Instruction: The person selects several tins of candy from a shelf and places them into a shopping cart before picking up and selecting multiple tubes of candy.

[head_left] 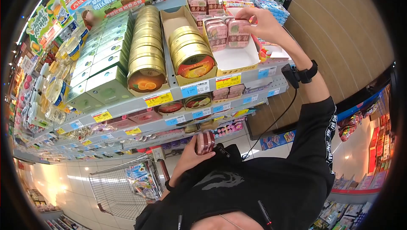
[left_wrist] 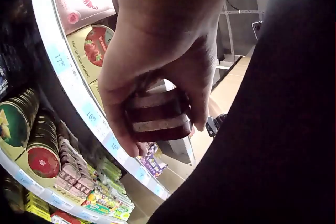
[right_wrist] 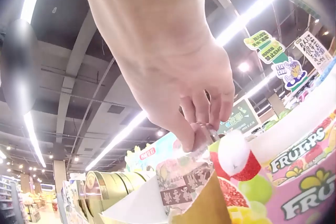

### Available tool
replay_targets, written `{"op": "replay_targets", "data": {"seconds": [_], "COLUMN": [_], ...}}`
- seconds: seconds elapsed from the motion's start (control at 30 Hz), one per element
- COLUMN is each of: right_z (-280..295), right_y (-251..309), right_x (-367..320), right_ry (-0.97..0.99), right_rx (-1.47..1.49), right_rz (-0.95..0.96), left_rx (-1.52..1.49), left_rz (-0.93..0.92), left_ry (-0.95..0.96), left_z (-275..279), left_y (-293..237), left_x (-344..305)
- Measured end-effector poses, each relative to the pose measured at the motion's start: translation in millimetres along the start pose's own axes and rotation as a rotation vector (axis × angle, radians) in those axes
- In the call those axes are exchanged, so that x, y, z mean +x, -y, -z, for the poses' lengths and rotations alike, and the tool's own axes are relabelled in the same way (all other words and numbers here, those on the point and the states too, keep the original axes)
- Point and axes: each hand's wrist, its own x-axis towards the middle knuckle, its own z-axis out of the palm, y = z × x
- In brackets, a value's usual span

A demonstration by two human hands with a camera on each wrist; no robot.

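1. Right hand [head_left: 266, 26] – thumb and fingertips pinching the top of a pink pack [head_left: 238, 34], which stands in a white-lined open box [head_left: 236, 60] on the upper shelf [head_left: 127, 106].
2. Left hand [head_left: 190, 158] – curled round a pink-and-dark pack [head_left: 205, 142], held low before the person's body.
3. Gold tins [head_left: 191, 58] beside the box; a wire shopping cart [head_left: 112, 187] at lower left.

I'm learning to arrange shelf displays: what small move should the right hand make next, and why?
The right hand should probably release the pink pack: it pinches the upper part, while the pack already sits in the white carton beside similar packs, and the left hand holds stacked packs.
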Motion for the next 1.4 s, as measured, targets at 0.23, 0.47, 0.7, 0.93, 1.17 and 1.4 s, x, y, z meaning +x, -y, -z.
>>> {"op": "replay_targets", "data": {"seconds": [0.23,0.47,0.7,0.93,1.17,1.4], "right_z": [-9,-7,-7,-37,-49,-37], "right_y": [-18,-16,25,99,91,87], "right_x": [2,-1,-32,-121,-130,-127], "right_ry": [-0.011,-0.03,-0.16,0.377,0.493,0.483], "right_rx": [-0.106,-0.145,-0.092,0.22,0.432,0.496], "right_rz": [0.147,0.103,0.15,0.147,-0.024,-0.076], "left_rx": [0.036,0.12,0.015,0.095,0.096,-0.125], "left_rz": [-0.012,-0.009,0.015,-0.235,-0.285,-0.369], "left_ry": [-0.031,0.005,0.001,-0.315,-0.284,-0.177], "left_z": [-10,-18,-21,-31,-45,-42], "left_y": [-4,-2,-8,-66,-110,-96], "left_x": [15,28,39,55,72,73]}}
